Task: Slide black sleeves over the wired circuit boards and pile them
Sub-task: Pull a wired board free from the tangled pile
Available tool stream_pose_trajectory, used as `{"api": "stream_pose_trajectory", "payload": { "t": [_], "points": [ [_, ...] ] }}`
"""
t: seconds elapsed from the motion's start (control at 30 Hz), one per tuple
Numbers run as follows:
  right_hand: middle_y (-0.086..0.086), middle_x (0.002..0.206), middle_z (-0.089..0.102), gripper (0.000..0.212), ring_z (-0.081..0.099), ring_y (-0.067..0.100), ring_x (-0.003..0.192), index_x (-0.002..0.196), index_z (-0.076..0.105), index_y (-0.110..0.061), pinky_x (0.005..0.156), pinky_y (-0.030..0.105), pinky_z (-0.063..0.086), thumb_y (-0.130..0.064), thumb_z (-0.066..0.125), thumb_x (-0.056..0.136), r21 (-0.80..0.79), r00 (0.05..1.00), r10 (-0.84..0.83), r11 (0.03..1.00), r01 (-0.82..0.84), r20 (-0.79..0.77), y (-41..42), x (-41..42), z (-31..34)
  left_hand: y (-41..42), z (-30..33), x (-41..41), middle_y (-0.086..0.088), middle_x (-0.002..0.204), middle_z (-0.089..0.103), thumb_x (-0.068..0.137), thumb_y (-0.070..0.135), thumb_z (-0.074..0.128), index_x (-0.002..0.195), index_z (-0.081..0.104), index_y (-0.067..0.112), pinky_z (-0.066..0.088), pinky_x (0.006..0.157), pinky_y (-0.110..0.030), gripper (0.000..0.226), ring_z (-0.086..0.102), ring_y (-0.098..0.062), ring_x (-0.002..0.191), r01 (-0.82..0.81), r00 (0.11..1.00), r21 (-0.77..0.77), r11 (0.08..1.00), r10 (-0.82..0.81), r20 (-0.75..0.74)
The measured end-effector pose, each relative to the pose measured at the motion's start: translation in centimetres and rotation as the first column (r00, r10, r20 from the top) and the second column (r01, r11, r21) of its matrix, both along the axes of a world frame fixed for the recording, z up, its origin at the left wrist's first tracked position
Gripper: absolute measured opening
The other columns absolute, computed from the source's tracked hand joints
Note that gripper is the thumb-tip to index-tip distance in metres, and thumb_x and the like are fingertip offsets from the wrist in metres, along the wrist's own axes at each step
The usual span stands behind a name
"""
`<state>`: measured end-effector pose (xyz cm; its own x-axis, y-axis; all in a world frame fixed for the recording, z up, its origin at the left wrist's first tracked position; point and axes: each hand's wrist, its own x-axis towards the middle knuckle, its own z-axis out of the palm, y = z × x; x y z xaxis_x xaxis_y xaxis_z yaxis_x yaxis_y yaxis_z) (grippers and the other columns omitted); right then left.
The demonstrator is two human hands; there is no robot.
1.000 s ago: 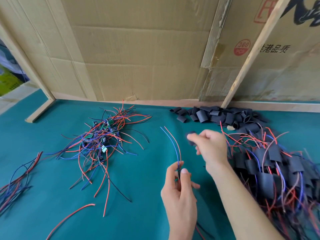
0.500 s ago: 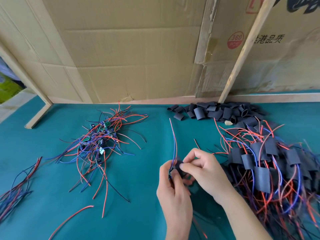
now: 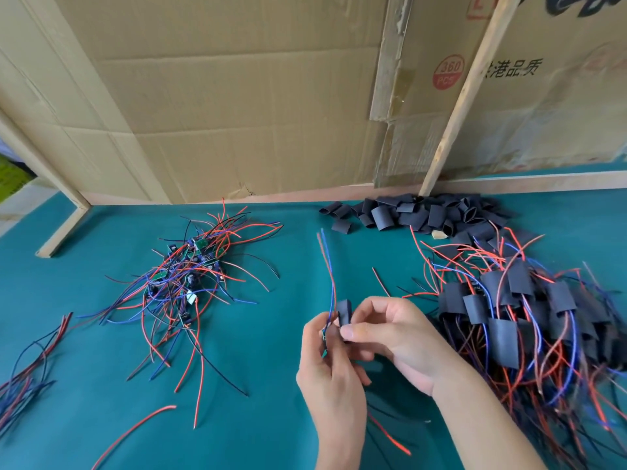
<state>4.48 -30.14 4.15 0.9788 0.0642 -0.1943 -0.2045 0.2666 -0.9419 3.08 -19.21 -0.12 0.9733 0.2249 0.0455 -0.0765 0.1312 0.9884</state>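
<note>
left hand: we see it pinching a wired board, its red and blue wires rising upward.
right hand: pinches a black sleeve just beside the board.
worktop: bare boards mid-left, loose sleeves at back edge, sleeved pile along right edge.

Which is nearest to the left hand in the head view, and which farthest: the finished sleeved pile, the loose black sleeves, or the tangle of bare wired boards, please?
From the left hand:
1. Finished sleeved pile, right.
2. Tangle of bare wired boards, left.
3. Loose black sleeves, far side by the cardboard.
</note>
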Motion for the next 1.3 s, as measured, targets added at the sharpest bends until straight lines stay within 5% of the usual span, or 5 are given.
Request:
{"api": "stream_pose_trajectory", "payload": {
  "t": [0.1,0.2,0.43,0.63,1.3],
  "points": [
    [0.029,0.099,0.067,0.051,0.072,0.035,0.086,0.094,0.059,-0.004,0.078,0.04,0.062,-0.001,0.091,0.054,0.085,0.969,-0.237,0.969,0.232,0.066,-1.3,0.4,0.0,-0.2,0.7,-0.3,0.01,0.087,0.075,0.107,0.022,0.05,0.093,0.064,0.042,0.041,0.035,-0.022,0.028,0.064,-0.024,0.044,0.042,0.999,-0.01,0.999,-0.042,0.003],
    [0.022,0.099,0.072,0.06,0.075,0.035,0.095,0.117,0.062,-0.005,0.086,0.04,0.062,-0.005,0.084,0.061,0.208,0.868,-0.465,0.879,0.43,0.171,-2.4,0.8,0.3,-0.1,0.6,-0.4,0.009,0.098,0.075,0.106,0.02,0.05,0.09,0.064,0.041,0.04,0.034,-0.024,0.029,0.066,-0.025,0.047,0.089,0.996,0.009,0.996,-0.089,0.005],
    [-0.001,0.078,0.067,0.01,0.066,0.012,0.07,0.096,0.065,-0.009,0.092,0.042,0.061,0.001,0.066,0.093,0.376,0.686,-0.682,0.723,0.579,0.253,-4.6,0.7,2.2,-0.3,-0.6,-0.4,0.017,0.099,0.075,0.108,0.024,0.05,0.095,0.062,0.048,0.047,0.054,-0.029,0.03,0.068,-0.018,0.054,0.249,0.962,0.23,0.941,-0.269,0.057],
    [0.007,0.087,0.068,0.011,0.067,0.023,0.077,0.095,0.064,-0.009,0.085,0.04,0.061,0.001,0.066,0.094,0.379,0.665,-0.706,0.701,0.604,0.243,-4.7,0.5,2.3,-0.4,-0.9,-0.4,0.017,0.099,0.075,0.099,0.039,0.046,0.095,0.061,0.047,0.045,0.052,-0.026,0.017,0.067,-0.016,0.054,0.265,0.954,0.229,0.937,-0.289,0.077],
    [0.005,0.087,0.076,0.011,0.074,0.029,0.093,0.095,0.066,-0.013,0.086,0.038,0.062,-0.004,0.071,0.094,0.312,0.605,-0.763,0.646,0.697,0.228,-4.5,0.9,1.5,-0.2,-0.6,-0.5,0.016,0.097,0.075,0.107,0.02,0.05,0.093,0.061,0.046,0.046,0.056,-0.029,0.031,0.068,-0.019,0.055,0.249,0.963,0.227,0.941,-0.266,0.046]
  ]
}}
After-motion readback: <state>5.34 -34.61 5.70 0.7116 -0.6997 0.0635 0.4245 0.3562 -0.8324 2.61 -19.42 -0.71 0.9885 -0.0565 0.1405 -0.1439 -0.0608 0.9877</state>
